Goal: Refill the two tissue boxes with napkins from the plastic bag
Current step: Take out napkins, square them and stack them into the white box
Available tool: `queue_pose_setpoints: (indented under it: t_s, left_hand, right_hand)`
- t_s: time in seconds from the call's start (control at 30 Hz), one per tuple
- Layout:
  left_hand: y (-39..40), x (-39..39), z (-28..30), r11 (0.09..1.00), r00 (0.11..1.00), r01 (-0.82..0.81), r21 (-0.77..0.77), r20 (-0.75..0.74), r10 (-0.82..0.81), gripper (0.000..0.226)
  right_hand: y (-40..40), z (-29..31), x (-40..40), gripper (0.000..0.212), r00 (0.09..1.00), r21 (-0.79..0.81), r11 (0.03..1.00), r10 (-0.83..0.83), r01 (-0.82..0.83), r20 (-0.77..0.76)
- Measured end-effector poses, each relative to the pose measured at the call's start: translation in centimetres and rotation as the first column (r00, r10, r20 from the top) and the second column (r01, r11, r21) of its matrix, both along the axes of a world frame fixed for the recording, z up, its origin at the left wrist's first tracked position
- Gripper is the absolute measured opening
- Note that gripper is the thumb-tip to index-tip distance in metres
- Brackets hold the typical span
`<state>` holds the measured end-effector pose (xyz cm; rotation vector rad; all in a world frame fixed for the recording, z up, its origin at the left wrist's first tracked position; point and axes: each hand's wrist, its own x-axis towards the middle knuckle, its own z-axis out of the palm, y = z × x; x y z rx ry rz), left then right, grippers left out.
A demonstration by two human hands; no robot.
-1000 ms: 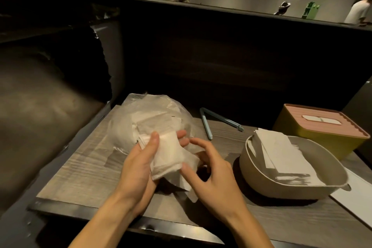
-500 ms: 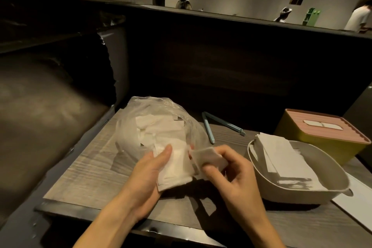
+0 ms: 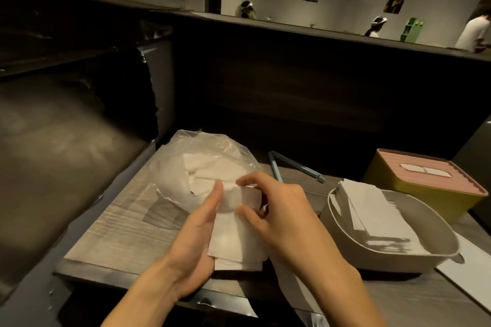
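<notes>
Partly done, by the look of it: one cream tissue box [image 3: 345, 236] open with napkins inside, one yellow tissue box [image 3: 393, 180] lidded behind it. One plastic bag [image 3: 186, 167] on the desk [image 3: 111, 233]. One napkin stack [image 3: 233, 241] gripped by left hand [image 3: 194, 241], pinched by right hand [image 3: 281, 210]. More filling left.

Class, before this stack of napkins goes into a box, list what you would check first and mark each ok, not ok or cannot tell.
1. Left hand supports the napkin stack: ok.
2. Right hand has a grip on the stack's top edge: ok.
3. Stack clear of the plastic bag: cannot tell.
4. Beige tissue box open to receive: ok, napkins inside.
5. Yellow tissue box open: not ok, pink lid on.
6. Path to the beige box free: ok.
</notes>
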<state>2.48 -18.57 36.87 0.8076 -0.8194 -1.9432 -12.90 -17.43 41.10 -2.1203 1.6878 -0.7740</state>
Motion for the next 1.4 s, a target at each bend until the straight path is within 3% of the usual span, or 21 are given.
queue_pose_setpoints:
  t_s: [0.1,0.23,0.4,0.53,0.7,0.8,0.87,1.0,1.13,1.4]
  left_hand:
    - [0.2,0.0,0.0,0.999,1.000,-0.017,-0.036,0.020,0.017,0.045]
    - [0.3,0.5,-0.1,1.000,0.997,-0.018,-0.021,-0.069,0.016,0.054]
    - [0.4,0.6,-1.0,0.998,0.991,-0.048,-0.041,0.125,0.053,0.034]
    - [0.3,0.7,-1.2,0.996,0.986,-0.050,-0.069,0.154,0.060,0.027]
    - [0.7,0.4,-0.9,0.997,0.991,-0.052,-0.060,0.124,0.059,0.025]
    - [0.8,0.4,-0.9,0.997,0.992,-0.067,-0.035,0.108,0.071,0.026]
    - [0.8,0.5,-0.7,0.998,0.992,-0.063,-0.022,0.105,0.065,0.026]
    - [0.6,0.7,-0.9,0.999,0.992,-0.049,-0.019,0.113,0.051,0.027]
    - [0.4,0.8,-1.2,0.999,0.994,-0.041,0.008,0.098,0.040,0.029]
    - [0.5,1.0,-0.9,0.999,0.993,-0.026,0.026,0.115,0.023,0.027]
  right_hand:
    - [0.0,-0.3,0.4,0.052,0.997,-0.073,0.997,-0.021,0.015,-0.070]
    - [-0.2,-0.4,0.2,0.060,0.997,-0.030,0.999,-0.014,0.012,-0.075]
    - [-1.0,0.3,0.1,0.044,0.989,-0.005,0.999,0.036,-0.037,-0.141]
    - [-3.2,1.6,2.3,0.053,0.964,0.161,0.981,0.142,-0.107,-0.224]
    - [-9.6,0.9,5.4,0.046,0.912,0.293,0.953,0.187,-0.079,-0.365]
    - [-11.6,0.1,5.7,0.069,0.840,0.348,0.937,0.211,-0.028,-0.500]
    - [-12.1,-0.2,5.9,0.070,0.815,0.368,0.930,0.226,-0.017,-0.534]
    - [-12.3,0.0,5.9,0.049,0.813,0.192,0.981,0.143,-0.040,-0.565]
    - [-12.6,-0.2,5.7,0.039,0.792,0.148,0.988,0.130,-0.050,-0.597]
    - [-13.2,-1.2,5.2,0.045,0.838,0.294,0.956,0.169,-0.010,-0.519]
